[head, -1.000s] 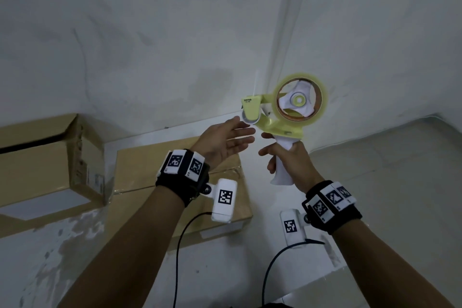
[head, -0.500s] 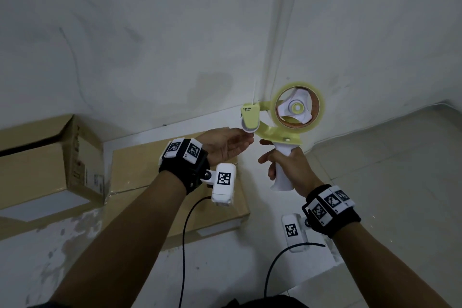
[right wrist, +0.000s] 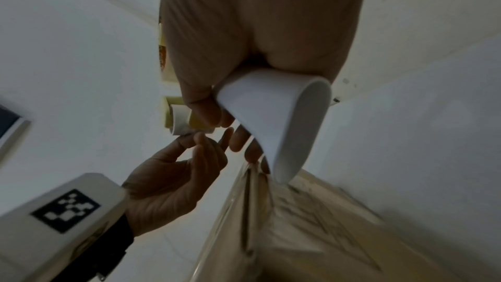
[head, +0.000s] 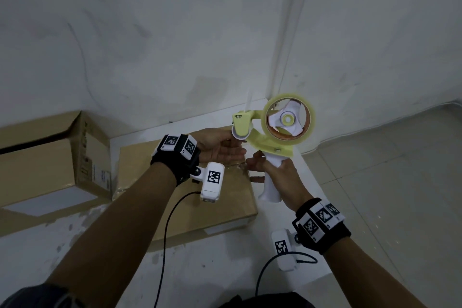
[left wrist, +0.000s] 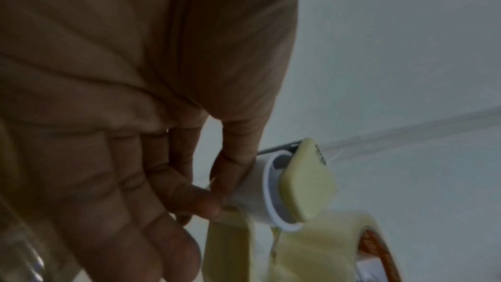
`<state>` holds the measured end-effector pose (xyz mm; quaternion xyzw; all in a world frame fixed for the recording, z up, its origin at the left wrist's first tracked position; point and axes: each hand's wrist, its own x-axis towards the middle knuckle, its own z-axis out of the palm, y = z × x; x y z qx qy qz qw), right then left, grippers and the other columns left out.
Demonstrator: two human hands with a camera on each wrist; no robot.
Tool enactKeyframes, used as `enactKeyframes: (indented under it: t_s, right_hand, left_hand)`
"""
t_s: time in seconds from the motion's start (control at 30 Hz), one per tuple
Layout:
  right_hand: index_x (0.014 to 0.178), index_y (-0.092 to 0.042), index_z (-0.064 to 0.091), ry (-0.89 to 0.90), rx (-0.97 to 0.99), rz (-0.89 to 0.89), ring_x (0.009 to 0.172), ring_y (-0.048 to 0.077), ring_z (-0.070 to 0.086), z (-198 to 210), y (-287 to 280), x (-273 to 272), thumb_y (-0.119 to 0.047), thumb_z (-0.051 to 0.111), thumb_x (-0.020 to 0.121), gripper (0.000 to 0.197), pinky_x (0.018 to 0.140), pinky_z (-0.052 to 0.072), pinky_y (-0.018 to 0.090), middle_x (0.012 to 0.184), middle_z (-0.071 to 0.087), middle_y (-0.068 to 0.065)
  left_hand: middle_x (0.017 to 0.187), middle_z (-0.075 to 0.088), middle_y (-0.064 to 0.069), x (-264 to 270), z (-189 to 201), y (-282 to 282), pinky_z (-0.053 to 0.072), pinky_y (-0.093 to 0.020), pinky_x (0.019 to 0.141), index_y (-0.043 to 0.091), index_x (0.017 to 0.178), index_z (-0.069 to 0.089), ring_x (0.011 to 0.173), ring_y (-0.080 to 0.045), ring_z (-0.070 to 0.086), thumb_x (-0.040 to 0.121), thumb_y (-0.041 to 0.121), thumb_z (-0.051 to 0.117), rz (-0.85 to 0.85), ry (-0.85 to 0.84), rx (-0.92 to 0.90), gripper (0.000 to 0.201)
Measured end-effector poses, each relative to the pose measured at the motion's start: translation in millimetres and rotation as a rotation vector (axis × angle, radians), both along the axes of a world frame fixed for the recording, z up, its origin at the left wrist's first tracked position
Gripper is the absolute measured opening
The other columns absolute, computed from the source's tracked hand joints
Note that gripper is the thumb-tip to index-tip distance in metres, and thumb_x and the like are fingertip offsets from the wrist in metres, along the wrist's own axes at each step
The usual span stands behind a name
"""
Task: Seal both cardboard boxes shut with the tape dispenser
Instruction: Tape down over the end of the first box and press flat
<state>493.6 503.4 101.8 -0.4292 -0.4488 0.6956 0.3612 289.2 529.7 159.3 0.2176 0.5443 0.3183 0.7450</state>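
Note:
My right hand (head: 271,170) grips the white handle (right wrist: 273,115) of a yellow-green tape dispenser (head: 265,132), held upright in the air with its clear tape roll (head: 287,120) on the right. From the left, my left hand (head: 233,142) reaches the dispenser's front. In the left wrist view its thumb and forefinger (left wrist: 200,198) pinch the loose tape end at the white roller (left wrist: 260,192). Below the hands lies a flat cardboard box (head: 205,210) with clear tape across its top. A second, taller box (head: 47,160) stands to its left, a dark gap showing under its top flap.
Both boxes sit on a pale floor in a corner of white walls (head: 175,45). Tiled floor (head: 387,170) opens to the right. Black cables (head: 165,245) hang from both wrist cameras toward me.
My left hand went from an open palm beside the dispenser to pinching at its roller. The dispenser and both hands sit slightly lower in view.

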Motion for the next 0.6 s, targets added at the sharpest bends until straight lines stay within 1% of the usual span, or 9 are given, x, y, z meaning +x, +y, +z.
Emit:
enactKeyframes:
  t_s: [0.1, 0.17, 0.2, 0.23, 0.3, 0.37, 0.43, 0.53, 0.6]
  right_hand:
    - [0.096, -0.007, 0.071, -0.001, -0.027, -0.061, 0.106, 0.034, 0.070, -5.7, -4.4, -3.3, -0.009, 0.066, 0.086, 0.012, 0.086, 0.059, 0.054, 0.109, 0.074, 0.016]
    - [0.101, -0.010, 0.073, -0.016, -0.048, -0.108, 0.109, 0.030, 0.068, -8.6, -6.7, -3.5, -0.005, 0.068, 0.089, 0.014, 0.087, 0.058, 0.055, 0.110, 0.075, 0.012]
    - [0.105, -0.011, 0.072, -0.019, -0.063, -0.120, 0.110, 0.028, 0.068, -10.6, -7.7, -3.7, -0.005, 0.068, 0.089, 0.017, 0.087, 0.058, 0.055, 0.110, 0.075, 0.010]
    - [0.109, -0.012, 0.072, -0.021, -0.078, -0.124, 0.111, 0.027, 0.068, -12.1, -9.0, -4.1, -0.005, 0.068, 0.089, 0.021, 0.088, 0.058, 0.055, 0.111, 0.075, 0.008]
    - [0.116, -0.013, 0.068, -0.018, -0.095, -0.118, 0.112, 0.028, 0.067, -13.9, -10.8, -6.1, -0.005, 0.068, 0.090, 0.028, 0.089, 0.057, 0.056, 0.113, 0.074, 0.007]
    - [0.120, -0.012, 0.066, -0.014, -0.109, -0.118, 0.112, 0.030, 0.067, -14.0, -10.9, -8.1, -0.005, 0.067, 0.091, 0.030, 0.090, 0.056, 0.057, 0.115, 0.073, 0.009]
    - [0.114, -0.011, 0.070, 0.003, -0.121, -0.110, 0.113, 0.032, 0.067, -10.8, -10.4, -8.3, -0.007, 0.066, 0.092, 0.022, 0.092, 0.055, 0.056, 0.115, 0.074, 0.011]
    - [0.101, -0.021, 0.077, 0.026, -0.111, -0.079, 0.113, 0.027, 0.068, -4.2, -10.5, -7.3, -0.023, 0.066, 0.093, 0.014, 0.092, 0.055, 0.054, 0.115, 0.074, 0.010]
    - [0.108, -0.022, 0.071, 0.043, -0.122, -0.086, 0.115, 0.026, 0.067, -1.7, -11.0, -7.3, -0.026, 0.062, 0.097, 0.016, 0.094, 0.054, 0.053, 0.115, 0.074, 0.009]
  left_hand:
    - [0.104, 0.062, -0.014, -5.3, -6.2, 4.9, 0.059, -0.036, 0.072, -0.001, 0.119, 0.056, 0.089, -0.025, 0.070, 0.083, 0.020, 0.072, -0.020, 0.019, -0.002, 0.045]
    - [0.116, 0.063, -0.018, -6.0, -8.7, 10.3, 0.059, -0.033, 0.071, -0.004, 0.124, 0.056, 0.089, -0.024, 0.071, 0.082, 0.023, 0.075, -0.044, 0.114, 0.020, 0.053]
    - [0.115, 0.065, -0.017, -5.4, -8.9, 12.9, 0.060, -0.032, 0.069, -0.001, 0.121, 0.060, 0.085, -0.021, 0.072, 0.082, 0.025, 0.075, -0.069, 0.195, 0.051, 0.050]
    - [0.111, 0.068, -0.015, -4.9, -8.6, 15.9, 0.060, -0.032, 0.071, 0.002, 0.116, 0.064, 0.083, -0.019, 0.072, 0.083, 0.029, 0.074, -0.122, 0.328, 0.103, 0.044]
    - [0.108, 0.069, -0.008, -6.9, -9.8, 23.3, 0.055, -0.033, 0.085, 0.008, 0.110, 0.070, 0.091, -0.019, 0.067, 0.086, 0.040, 0.067, -0.334, 0.731, 0.279, 0.040]
    - [0.109, 0.067, -0.006, -5.8, -9.5, 30.3, 0.043, -0.029, 0.082, 0.011, 0.112, 0.071, 0.096, -0.017, 0.058, 0.091, 0.037, 0.061, -0.460, 0.983, 0.466, 0.035]
    - [0.100, 0.068, -0.007, -4.2, -11.4, 38.7, 0.038, -0.024, 0.075, 0.009, 0.105, 0.073, 0.087, -0.014, 0.055, 0.092, 0.026, 0.060, -0.438, 1.003, 0.573, 0.025]
    - [0.075, 0.060, -0.006, -1.6, -15.1, 54.1, 0.035, -0.024, 0.058, 0.007, 0.083, 0.072, 0.063, -0.010, 0.049, 0.092, 0.014, 0.056, -0.366, 1.009, 0.629, 0.020]
    - [0.072, 0.057, -0.011, 2.2, -18.8, 66.7, 0.034, -0.024, 0.058, 0.001, 0.079, 0.070, 0.062, -0.018, 0.047, 0.091, 0.010, 0.053, -0.411, 1.029, 0.617, 0.022]
